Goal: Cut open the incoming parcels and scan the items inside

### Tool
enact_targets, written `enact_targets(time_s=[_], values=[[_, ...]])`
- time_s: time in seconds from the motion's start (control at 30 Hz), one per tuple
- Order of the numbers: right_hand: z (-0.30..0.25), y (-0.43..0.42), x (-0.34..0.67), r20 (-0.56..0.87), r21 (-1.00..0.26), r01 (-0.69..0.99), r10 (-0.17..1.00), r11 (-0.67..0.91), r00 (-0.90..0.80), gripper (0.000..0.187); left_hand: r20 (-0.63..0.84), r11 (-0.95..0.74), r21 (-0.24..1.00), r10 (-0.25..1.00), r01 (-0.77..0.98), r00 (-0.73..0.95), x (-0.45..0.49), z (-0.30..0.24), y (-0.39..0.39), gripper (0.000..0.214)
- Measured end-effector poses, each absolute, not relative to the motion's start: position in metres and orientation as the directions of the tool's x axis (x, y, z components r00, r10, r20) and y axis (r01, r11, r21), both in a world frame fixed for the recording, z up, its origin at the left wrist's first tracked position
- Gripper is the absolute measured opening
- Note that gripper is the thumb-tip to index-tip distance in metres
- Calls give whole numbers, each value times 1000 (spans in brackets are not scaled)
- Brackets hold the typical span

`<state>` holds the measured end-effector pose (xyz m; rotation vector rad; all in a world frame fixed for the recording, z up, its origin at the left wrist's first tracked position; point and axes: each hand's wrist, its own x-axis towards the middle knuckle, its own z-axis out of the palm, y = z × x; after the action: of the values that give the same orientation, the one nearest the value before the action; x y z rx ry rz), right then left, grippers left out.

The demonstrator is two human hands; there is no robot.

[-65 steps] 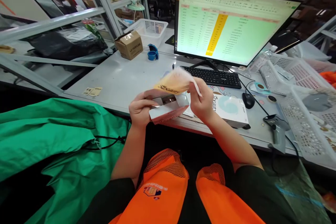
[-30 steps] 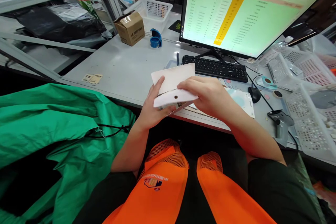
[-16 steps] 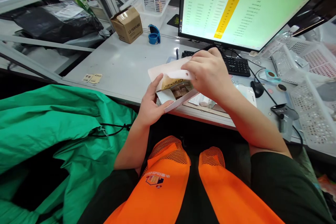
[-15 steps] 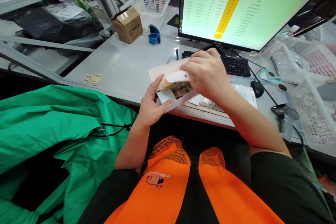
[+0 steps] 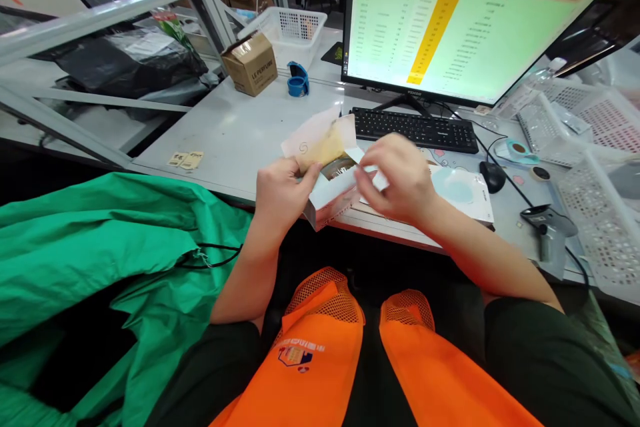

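Note:
My left hand (image 5: 283, 193) grips the left end of a small pale carton (image 5: 333, 203), its thumb over the edge by the raised lid. The carton is tilted over the desk's front edge with its top open. A yellowish paper (image 5: 330, 143) stands up against the inside of the lid. A dark, shiny item lies partly visible inside; its kind I cannot make out. At the carton's right end, my right hand (image 5: 397, 177) has its thumb and fingers closed at a white side flap, slightly blurred.
Behind the hands are a black keyboard (image 5: 415, 129) and a monitor (image 5: 400, 27). A brown box (image 5: 253, 67), a blue round container (image 5: 299, 82) and a white basket (image 5: 295, 30) stand back left. Right are a mouse (image 5: 492, 176), a scanner (image 5: 547, 220) and white baskets (image 5: 595, 213).
The lid and yellowish paper now stand higher and farther back. My right hand has come off the lid down to the right-hand flap. My left hand has turned its grip on the carton.

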<state>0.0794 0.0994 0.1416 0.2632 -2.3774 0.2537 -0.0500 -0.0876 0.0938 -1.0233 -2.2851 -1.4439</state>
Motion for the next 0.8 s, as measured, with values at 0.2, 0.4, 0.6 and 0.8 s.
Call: enact_targets(time_s=[0.2, 0.4, 0.6, 0.8], values=[[152, 86, 72, 299, 9, -263, -254, 965, -920, 24, 549, 292, 633, 484, 717, -682, -49, 99, -93, 21], [157, 70, 65, 232, 59, -92, -103, 994, -967, 24, 489, 318, 619, 560, 719, -669, -58, 103, -90, 93], [150, 75, 68, 258, -5, -95, -91, 995, -962, 18, 456, 247, 672, 605, 699, -653, -67, 102, -90, 120], [134, 88, 69, 399, -285, -96, 27, 954, -916, 23, 562, 49, 712, 558, 700, -611, -65, 86, -83, 85]])
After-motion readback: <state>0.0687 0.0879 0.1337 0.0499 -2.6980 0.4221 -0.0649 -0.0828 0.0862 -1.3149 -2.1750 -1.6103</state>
